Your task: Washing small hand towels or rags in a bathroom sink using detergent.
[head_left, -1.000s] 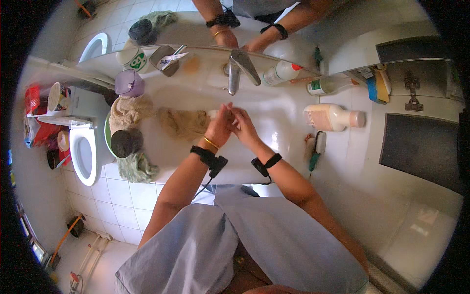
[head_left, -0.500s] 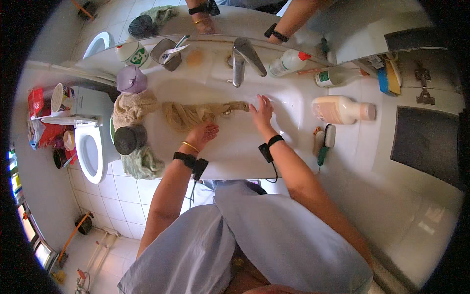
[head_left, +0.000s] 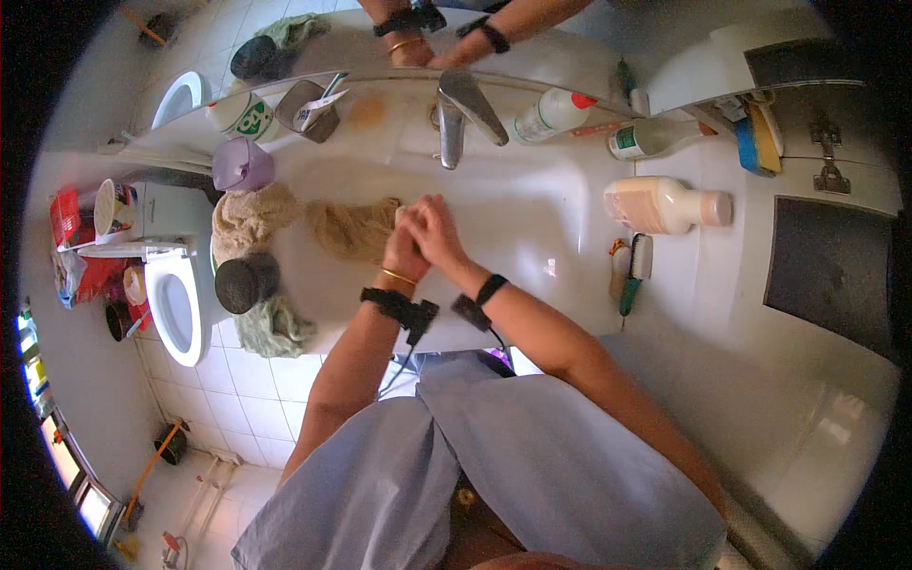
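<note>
A tan, wet-looking cloth (head_left: 350, 230) lies bunched in the left part of the white sink (head_left: 503, 285). At its right end my left hand (head_left: 403, 253) and my right hand (head_left: 437, 233) are pressed together, fingers closed. The cloth's right end runs into them and its gathered part is hidden between my palms. My right hand lies partly over the left one. Above the hands stands a chrome faucet (head_left: 454, 119), its spout over the basin.
On the left rim sit a beige towel (head_left: 252, 218), a dark round container (head_left: 247, 283), a green cloth (head_left: 271, 328) and a purple cup (head_left: 242, 164). Bottles, including a cream one (head_left: 655, 205), and brushes (head_left: 635, 266) stand or lie to the right. A toilet (head_left: 178, 309) is farther left.
My right hand has moved left to meet my left hand, which has shifted slightly right. The cloth's stretched-out right end has been gathered in between them.
</note>
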Motion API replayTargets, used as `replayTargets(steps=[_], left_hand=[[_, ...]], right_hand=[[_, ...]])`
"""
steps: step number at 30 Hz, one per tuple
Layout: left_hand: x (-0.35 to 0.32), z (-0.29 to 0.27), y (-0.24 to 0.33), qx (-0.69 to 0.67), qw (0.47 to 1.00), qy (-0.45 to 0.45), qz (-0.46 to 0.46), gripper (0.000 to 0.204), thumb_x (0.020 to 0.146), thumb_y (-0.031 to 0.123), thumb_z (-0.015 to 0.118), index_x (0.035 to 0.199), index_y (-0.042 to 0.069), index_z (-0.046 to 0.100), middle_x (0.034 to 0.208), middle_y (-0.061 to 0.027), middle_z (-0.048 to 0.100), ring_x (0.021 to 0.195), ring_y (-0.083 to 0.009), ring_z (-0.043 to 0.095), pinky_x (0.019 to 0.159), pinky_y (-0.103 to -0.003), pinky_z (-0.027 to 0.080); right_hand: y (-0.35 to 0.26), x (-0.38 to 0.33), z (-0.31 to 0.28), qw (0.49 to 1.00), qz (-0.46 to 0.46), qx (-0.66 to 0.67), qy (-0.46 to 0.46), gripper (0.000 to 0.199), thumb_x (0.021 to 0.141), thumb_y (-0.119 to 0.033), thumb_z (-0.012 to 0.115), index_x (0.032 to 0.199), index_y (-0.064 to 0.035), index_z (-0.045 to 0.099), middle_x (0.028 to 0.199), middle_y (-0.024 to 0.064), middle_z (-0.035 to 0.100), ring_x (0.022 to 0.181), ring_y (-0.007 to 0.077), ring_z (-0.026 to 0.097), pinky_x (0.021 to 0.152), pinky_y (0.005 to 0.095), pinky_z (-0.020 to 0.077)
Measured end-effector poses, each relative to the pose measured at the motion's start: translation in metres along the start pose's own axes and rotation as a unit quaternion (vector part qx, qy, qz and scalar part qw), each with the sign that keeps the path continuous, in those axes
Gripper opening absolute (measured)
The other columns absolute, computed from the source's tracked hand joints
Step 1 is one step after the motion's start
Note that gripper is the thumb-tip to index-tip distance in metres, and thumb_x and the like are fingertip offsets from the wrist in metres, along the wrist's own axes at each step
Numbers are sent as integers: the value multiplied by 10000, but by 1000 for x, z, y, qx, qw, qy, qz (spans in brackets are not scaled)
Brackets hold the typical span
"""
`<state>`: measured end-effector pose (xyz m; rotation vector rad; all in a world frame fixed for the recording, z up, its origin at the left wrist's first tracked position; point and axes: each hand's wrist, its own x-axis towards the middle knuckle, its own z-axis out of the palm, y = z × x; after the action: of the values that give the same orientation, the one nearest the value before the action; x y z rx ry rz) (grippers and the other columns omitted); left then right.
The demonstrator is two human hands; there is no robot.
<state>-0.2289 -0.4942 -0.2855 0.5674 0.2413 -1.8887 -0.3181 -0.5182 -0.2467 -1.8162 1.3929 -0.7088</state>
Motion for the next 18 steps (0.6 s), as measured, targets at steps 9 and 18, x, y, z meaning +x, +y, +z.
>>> replayTargets(steps=[9,18], left_hand=[[-12,10,2,110,988,-17,105,586,973,460,291,1411,72,289,1464,-112,294,1330,-267,295,1103,-399,225],[-55,-56,32,229,957,136,-117,447,950,319,366,1297,38,399,1359,-189,405,1259,-343,378,1059,-474,304]], right_hand=[[-24,-42,8,988,-135,79,12,392,937,-100,405,1327,-58,405,1343,140,428,1260,302,371,1034,409,299],[145,-1,-17,927,136,-288,198,449,789,-263,686,1153,-48,538,1230,169,495,1120,317,476,951,439,362]])
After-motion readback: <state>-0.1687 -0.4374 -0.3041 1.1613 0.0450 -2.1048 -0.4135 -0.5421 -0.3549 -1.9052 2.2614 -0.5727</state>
